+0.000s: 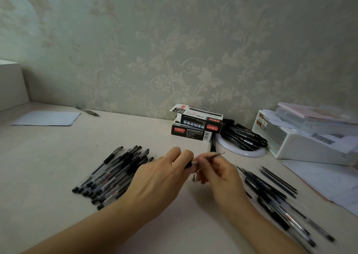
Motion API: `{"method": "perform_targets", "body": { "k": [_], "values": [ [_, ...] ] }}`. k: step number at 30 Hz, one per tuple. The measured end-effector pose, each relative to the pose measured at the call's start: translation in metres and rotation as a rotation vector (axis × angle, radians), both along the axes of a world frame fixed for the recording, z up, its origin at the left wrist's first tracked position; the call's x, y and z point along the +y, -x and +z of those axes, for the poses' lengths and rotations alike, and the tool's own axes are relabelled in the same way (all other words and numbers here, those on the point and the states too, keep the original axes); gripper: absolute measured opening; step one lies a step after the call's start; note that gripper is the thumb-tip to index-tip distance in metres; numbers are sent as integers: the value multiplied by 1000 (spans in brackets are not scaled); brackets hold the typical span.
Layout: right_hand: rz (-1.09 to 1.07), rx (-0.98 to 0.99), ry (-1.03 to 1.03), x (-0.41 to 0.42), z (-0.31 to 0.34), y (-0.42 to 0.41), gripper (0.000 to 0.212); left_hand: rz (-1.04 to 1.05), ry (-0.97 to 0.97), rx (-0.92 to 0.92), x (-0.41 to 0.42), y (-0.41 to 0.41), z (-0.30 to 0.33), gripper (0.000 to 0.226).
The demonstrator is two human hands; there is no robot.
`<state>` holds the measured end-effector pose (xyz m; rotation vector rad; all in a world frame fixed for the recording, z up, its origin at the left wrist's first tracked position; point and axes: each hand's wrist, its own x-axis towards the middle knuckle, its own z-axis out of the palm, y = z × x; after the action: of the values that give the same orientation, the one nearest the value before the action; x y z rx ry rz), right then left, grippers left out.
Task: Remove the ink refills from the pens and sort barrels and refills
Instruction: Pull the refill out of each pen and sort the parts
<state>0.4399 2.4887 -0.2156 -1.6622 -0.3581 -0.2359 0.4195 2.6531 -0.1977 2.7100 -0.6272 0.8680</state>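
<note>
I see both hands meeting over the middle of the counter [58, 156]. My left hand [160, 178] curls around a dark pen barrel [188, 164], mostly hidden by the fingers. My right hand [217, 173] pinches a thin refill [215, 155], its metal tip pointing toward 2 o'clock. At 9 o'clock from the hands lies a heap of whole pens [114, 178]. At 4 o'clock lie loose refills and pen parts [275, 191], blurred. At 12 o'clock two pen boxes [196, 125] are stacked, and beside them, at 1 o'clock, black pens [242, 136] rest on a white round plate [249, 154].
</note>
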Motion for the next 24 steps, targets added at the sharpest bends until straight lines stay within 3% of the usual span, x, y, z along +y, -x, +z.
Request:
{"method": "perform_targets", "body": {
  "k": [4,7,24],
  "values": [
    [-158,142,-239,-9,1,-7,21,51,20,124,10,-8,-14,26],
    [-150,217,-360,-12,2,-9,23,65,8,163,11,-9,-14,23],
    [-95,211,-380,-10,2,-9,25,5,50,203,10,-9,-15,25]
  ]
}}
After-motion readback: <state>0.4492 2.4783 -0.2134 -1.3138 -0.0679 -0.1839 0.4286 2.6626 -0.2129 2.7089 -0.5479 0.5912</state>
